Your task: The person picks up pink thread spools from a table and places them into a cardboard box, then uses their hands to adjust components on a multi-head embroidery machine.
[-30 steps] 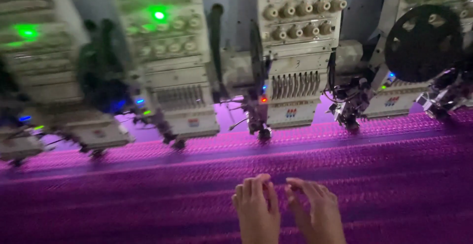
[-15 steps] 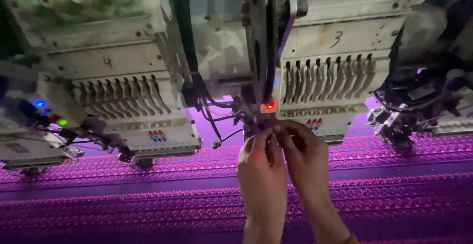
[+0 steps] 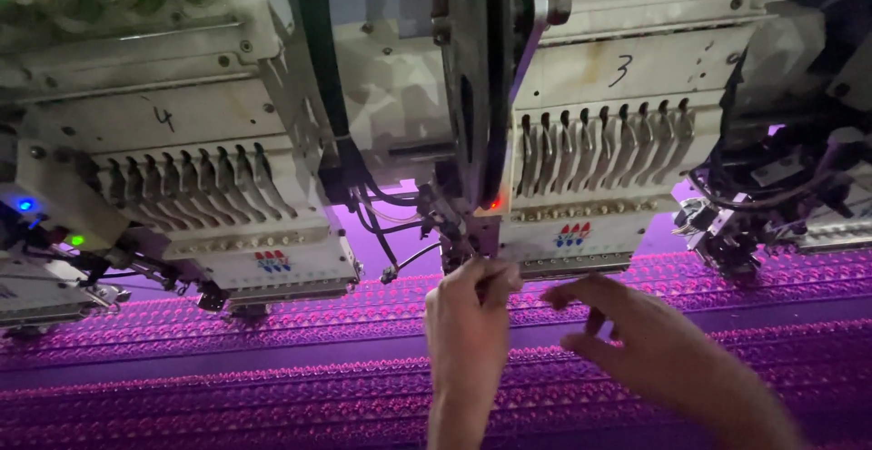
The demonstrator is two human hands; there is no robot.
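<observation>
My left hand (image 3: 468,323) reaches up from the bottom middle. Its fingertips are pinched together right under the needle assembly (image 3: 454,237) of the middle embroidery head (image 3: 581,141), where black cables hang beside a red light. What the fingers pinch is too fine to see. My right hand (image 3: 627,327) hovers just to the right, a little lower. Its thumb and forefinger point left and are closed together, with nothing visible between them. Both hands are above the purple patterned fabric (image 3: 272,386).
A second embroidery head (image 3: 191,187) with a row of thread levers stands on the left, with blue and green lights at its far left. Another mechanism (image 3: 754,214) with wires sits on the right. The fabric stretches across the whole bed below.
The view has closed in on the middle head. My hands rose from the fabric to the needle area, and my right hand has since drawn away to the right and down.
</observation>
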